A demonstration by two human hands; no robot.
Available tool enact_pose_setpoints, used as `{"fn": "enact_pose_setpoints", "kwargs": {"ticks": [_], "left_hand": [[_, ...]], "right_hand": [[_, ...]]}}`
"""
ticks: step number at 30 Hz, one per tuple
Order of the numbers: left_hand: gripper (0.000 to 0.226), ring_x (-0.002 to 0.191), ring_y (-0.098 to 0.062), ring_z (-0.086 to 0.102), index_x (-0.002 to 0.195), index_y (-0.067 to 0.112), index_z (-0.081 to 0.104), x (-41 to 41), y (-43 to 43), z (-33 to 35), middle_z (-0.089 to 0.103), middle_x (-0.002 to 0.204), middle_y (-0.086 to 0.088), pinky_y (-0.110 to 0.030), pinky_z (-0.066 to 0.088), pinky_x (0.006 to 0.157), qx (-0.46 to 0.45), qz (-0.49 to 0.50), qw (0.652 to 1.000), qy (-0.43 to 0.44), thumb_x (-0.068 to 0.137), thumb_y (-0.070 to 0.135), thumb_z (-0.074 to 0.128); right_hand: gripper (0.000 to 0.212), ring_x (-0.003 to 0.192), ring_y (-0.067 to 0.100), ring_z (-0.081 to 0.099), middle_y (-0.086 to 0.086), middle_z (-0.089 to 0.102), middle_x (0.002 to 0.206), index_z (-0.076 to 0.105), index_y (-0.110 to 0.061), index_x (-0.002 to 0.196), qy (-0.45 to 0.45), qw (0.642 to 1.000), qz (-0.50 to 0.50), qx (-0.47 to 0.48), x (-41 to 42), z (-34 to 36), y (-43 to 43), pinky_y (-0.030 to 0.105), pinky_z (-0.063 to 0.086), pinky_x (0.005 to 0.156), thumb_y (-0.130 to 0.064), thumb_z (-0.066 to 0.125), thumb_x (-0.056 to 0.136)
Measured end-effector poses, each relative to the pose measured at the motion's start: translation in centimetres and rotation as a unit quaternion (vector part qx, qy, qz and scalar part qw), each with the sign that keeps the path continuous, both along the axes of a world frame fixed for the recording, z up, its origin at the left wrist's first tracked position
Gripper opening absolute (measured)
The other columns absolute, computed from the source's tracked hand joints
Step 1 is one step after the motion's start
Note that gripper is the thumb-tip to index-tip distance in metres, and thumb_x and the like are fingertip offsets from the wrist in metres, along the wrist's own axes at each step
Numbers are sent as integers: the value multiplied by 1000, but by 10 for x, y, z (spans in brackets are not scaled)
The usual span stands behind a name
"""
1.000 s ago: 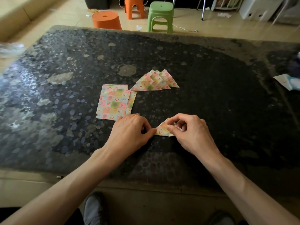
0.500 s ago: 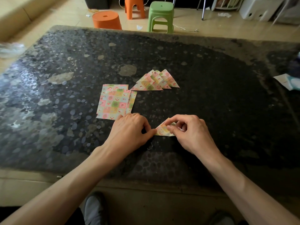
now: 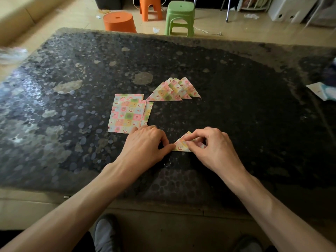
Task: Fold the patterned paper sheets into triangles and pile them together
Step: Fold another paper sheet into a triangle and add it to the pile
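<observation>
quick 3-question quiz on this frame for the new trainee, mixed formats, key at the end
1. True or false: the pile of folded triangles lies farther from the person than the flat unfolded sheets.
2. Multiple choice: the sheet being folded is touched by
A. the left hand only
B. the right hand only
C. both hands
3. Fill in: the stool beyond the far edge of the table, right of the two orange ones, is ____.

Key
1. True.
2. C: the left hand presses its left corner with a fingertip, while the right hand pinches the top layer.
3. Green.
</observation>
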State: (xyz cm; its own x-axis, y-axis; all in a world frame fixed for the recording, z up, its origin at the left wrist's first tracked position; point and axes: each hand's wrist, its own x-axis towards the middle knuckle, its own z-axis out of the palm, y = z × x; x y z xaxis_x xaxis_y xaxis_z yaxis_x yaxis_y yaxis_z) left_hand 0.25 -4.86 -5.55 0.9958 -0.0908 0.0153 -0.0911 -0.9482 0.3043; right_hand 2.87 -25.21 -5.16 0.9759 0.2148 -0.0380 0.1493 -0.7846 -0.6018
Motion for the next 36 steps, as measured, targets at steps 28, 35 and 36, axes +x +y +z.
{"fn": "enact_pose_setpoints", "kwargs": {"ticks": [28, 35, 36], "left_hand": [[26, 102, -11, 48, 83, 43, 59, 4, 7, 5, 46, 96, 16, -29, 36, 84, -50, 18, 997, 52, 80, 65, 72], [27, 102, -10, 39, 88, 42, 61, 8, 8, 12, 47, 102, 14, -29, 31, 85, -9, 9, 998, 58, 81, 67, 69], [27, 102, -9, 39, 88, 43, 62, 9, 7, 12, 47, 103, 14, -29, 30, 85, -8, 8, 998, 59, 81, 67, 69]], "right_hand": [[33, 111, 10, 46, -10, 43, 109, 62, -36, 94, 37, 996, 40, -64, 1, 7, 4, 30, 50, 81, -58, 81, 77], [33, 112, 10, 44, -11, 41, 111, 59, -37, 95, 37, 996, 43, -71, 1, 5, 5, 29, 48, 79, -59, 79, 79], [34, 112, 10, 43, -11, 40, 111, 58, -37, 94, 36, 996, 43, -74, 2, 5, 6, 28, 47, 78, -59, 78, 79]]}}
